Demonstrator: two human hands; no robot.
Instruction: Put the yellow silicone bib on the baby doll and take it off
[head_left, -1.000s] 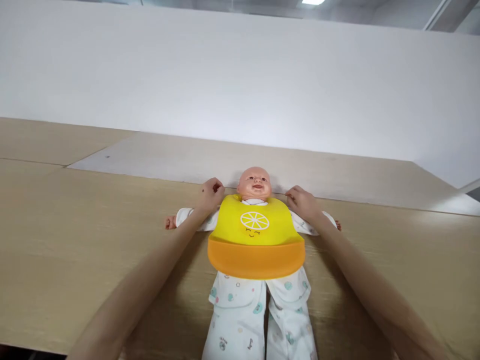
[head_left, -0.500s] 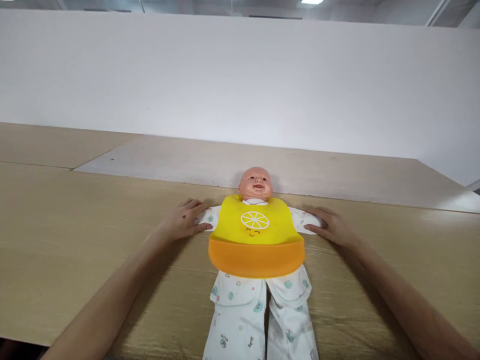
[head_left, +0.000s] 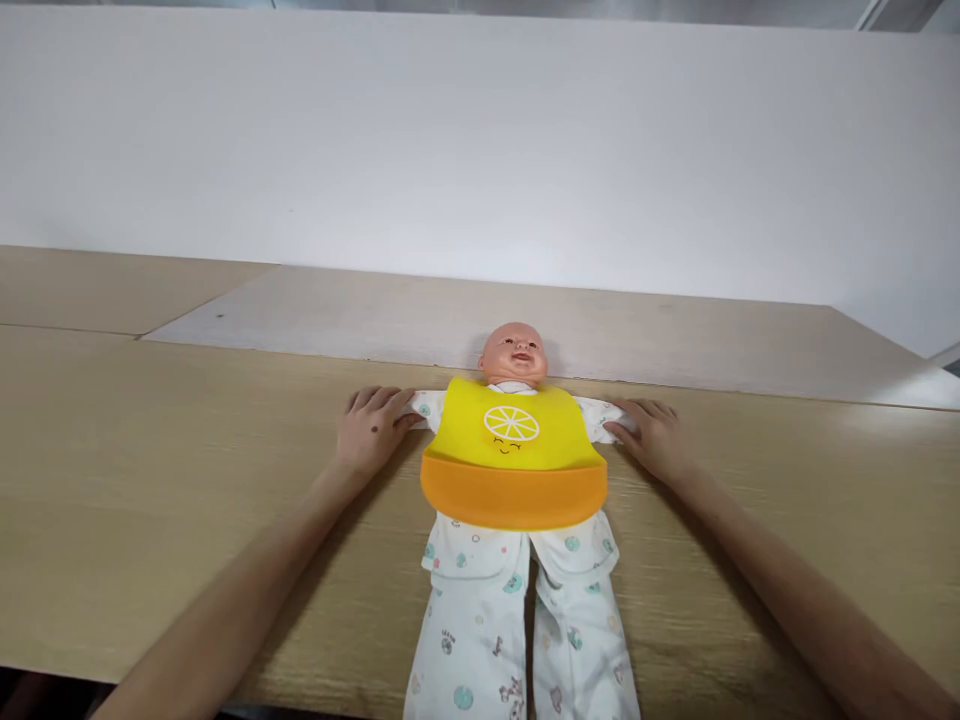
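A baby doll (head_left: pixel 513 356) is laid on its back on the desk (head_left: pixel 150 480), its long axis running from the head at the far side to the legs toward the near edge. A yellow-and-orange silicone bib (head_left: pixel 513 450) covers the chest, above a printed white outfit (head_left: pixel 480 590). The doll lies between the hands, about equally near each: the left hand (head_left: pixel 371 428) and right hand (head_left: pixel 651 436) are spread open, resting on the left sleeve (head_left: pixel 421 405) and right sleeve (head_left: pixel 611 418).

view: head-worn | faces: forward, down | close on: baby doll (head_left: pixel 513 355)
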